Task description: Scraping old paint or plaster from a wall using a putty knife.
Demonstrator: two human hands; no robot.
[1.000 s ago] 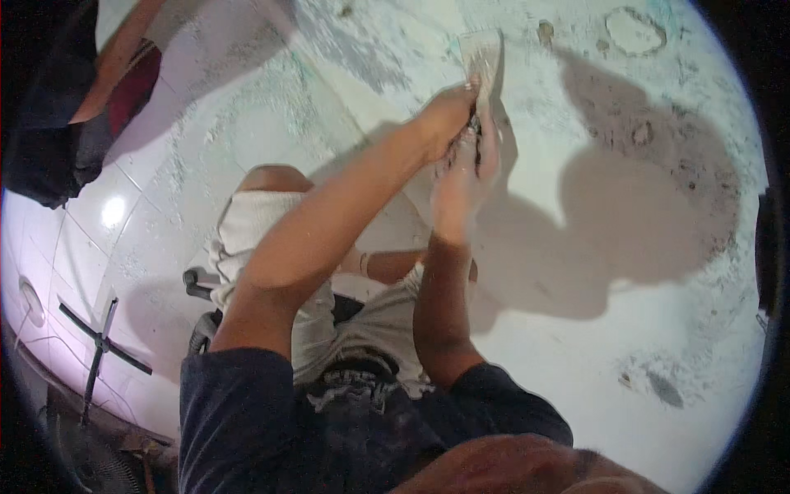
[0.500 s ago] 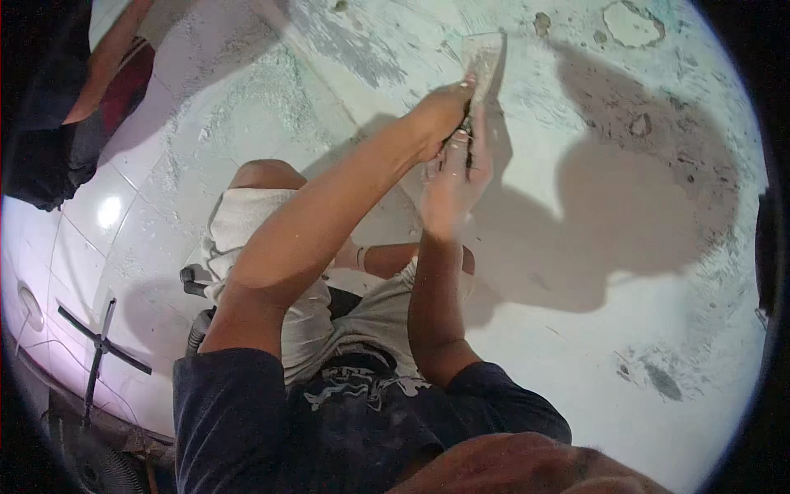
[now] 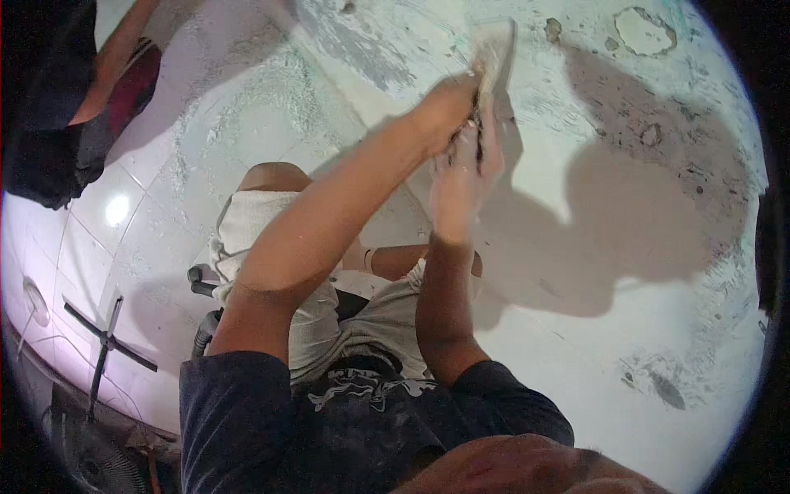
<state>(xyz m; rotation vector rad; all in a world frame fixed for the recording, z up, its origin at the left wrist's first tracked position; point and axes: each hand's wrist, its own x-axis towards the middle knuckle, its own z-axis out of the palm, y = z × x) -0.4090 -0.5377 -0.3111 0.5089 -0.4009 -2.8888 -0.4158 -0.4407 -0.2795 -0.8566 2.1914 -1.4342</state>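
Head view: 2 hands meet at a putty blade (image 3: 494, 51) laid against the plastered wall (image 3: 625, 346). The left hand (image 3: 444, 111) closes round its handle; the right hand (image 3: 462, 169), fingers apparently flatter, presses beside. Best keep the blade shallow, pressure even.

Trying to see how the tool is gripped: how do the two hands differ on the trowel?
The left hand is closed round the trowel near its lower end, its arm stretched long across the picture. The right hand sits lower, fingers extended up along the tool, its forearm coming up more steeply. Both touch the trowel, pressed to the pale plastered wall.
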